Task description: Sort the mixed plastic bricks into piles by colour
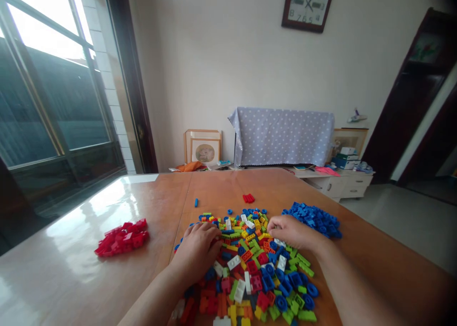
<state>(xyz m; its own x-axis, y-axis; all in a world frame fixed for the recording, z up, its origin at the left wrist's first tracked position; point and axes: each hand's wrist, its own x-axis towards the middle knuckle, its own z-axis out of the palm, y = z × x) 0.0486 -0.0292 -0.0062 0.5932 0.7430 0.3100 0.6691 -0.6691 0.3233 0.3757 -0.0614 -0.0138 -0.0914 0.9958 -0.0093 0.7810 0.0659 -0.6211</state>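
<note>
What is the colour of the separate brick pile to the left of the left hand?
The separate brick pile is red, best seen in the head view.

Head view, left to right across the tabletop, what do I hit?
pile of red bricks → left hand → small group of red bricks → pile of blue bricks

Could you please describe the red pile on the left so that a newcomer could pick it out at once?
Start with the brown table and find the mixed heap in its middle. Left of that, apart from it, lies the red pile. It is all red, unlike the mixed heap or the blue pile, and much bigger than the little red group farther back.
</note>
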